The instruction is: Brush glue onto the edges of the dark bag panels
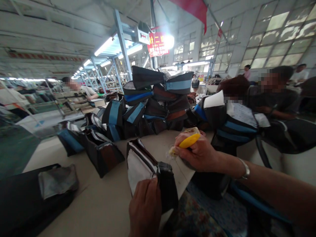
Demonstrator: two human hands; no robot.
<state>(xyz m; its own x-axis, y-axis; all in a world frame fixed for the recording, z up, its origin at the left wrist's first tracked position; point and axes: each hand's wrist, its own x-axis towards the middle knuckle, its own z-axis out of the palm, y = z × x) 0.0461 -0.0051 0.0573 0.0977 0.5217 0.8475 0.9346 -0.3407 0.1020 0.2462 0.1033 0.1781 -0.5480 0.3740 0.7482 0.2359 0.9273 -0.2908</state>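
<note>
The right grip [195,153] was closed on a yellow sponge [189,138]; the left grip [145,207] was closed on a black bag [168,187] at the near edge of the tabletop [106,204]. A loosened left grip could let the bag drop over that edge.

Tool [189,140] yellow; bag [140,166] black, white lining; stacked bags [145,112] black, blue panels.

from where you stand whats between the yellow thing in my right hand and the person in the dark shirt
In the head view, a black bag with blue stripes lies between the yellow tool in the right hand and the person in the dark shirt.
</note>
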